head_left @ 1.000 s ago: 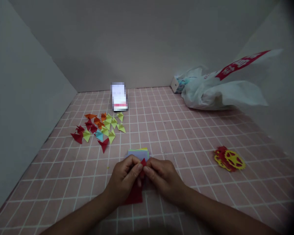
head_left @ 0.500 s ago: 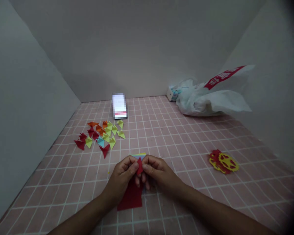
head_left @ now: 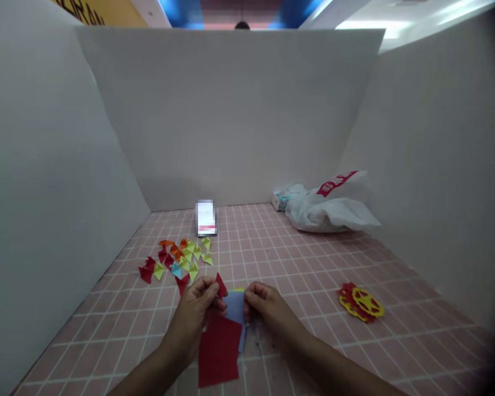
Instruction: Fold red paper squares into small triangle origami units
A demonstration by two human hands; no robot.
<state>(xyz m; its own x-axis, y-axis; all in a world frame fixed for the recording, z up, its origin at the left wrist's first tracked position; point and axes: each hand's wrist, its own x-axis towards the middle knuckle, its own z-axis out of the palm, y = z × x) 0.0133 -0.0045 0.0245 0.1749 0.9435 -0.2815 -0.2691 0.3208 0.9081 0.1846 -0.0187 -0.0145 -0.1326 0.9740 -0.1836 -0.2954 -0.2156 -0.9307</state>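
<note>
Between the thumb and fingers of my left hand (head_left: 200,305) is a small folded piece of red paper (head_left: 221,286), its pointed tip upward. My right hand (head_left: 264,302) is a short way to the right, apart from that piece, with fingers curled in and nothing visible in them. Below and between the hands lie a flat red paper sheet (head_left: 219,352) and a bluish paper sheet (head_left: 234,305), partly covered by the red one. A yellow edge shows behind the bluish sheet.
Several small folded paper figures (head_left: 183,263), in red, orange, yellow and blue, lie at the left. A lit phone (head_left: 206,218) stands behind them. At the back right, a white plastic bag (head_left: 325,212) rests beside a small box (head_left: 278,202). Red and yellow cutout discs (head_left: 368,302) lie at the right.
The view has tilted up. My hands have moved apart: the right let go of the small red folded paper, which stays in my left. More of the bluish sheet shows.
</note>
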